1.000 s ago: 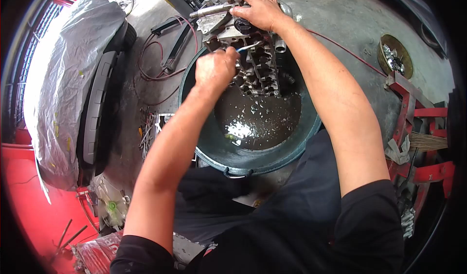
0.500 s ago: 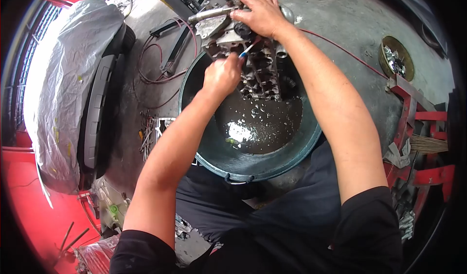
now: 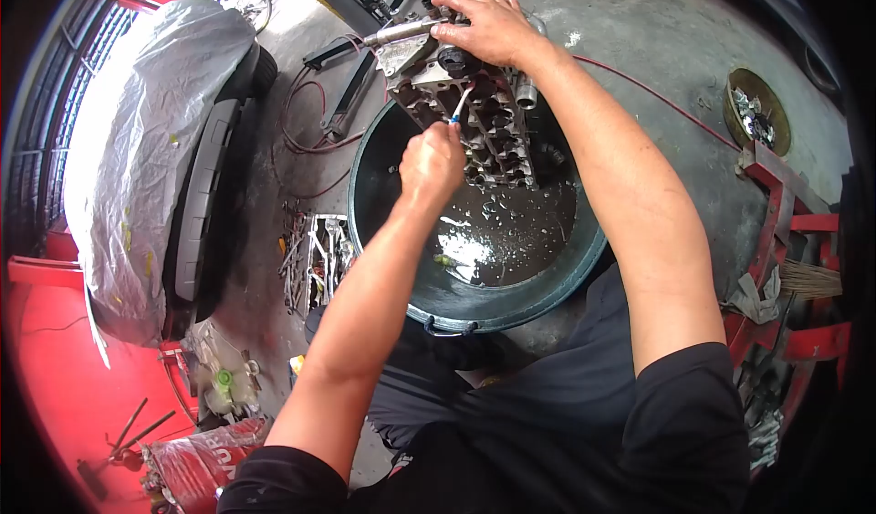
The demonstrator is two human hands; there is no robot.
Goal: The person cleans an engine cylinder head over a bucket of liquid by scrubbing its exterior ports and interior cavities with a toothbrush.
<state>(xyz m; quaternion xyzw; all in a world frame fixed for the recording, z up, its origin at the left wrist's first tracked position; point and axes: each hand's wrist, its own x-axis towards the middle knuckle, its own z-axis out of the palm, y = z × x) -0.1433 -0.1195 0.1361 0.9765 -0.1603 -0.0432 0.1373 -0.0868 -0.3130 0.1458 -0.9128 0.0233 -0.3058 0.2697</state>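
The left hand (image 3: pixel 433 163) is closed round the handle of a slim brush-like tool (image 3: pixel 464 103), pinching it near its blue band, and the tool stands steeper than a moment ago, with the fist drawn back slightly towards the tub's near edge; its tip is still among the hollows of the metal engine casting (image 3: pixel 500 131), so this looks like a short stroke in the same area rather than a shift to another part. The casting lies over the far side of the green tub (image 3: pixel 372 181), its far end past the far rim and its near end above the dark liquid (image 3: pixel 529 240); whether it rests on the rim is hidden. The right hand (image 3: pixel 493 29) has its fingers spread over that far end, thumb beside the silver pipe (image 3: pixel 401 32), and seems to steady it. Beyond the tub's left edge, metal tools (image 3: pixel 328 249) lie on the floor, and a bowl (image 3: pixel 757 78) of shiny pieces sits well apart past the far right edge
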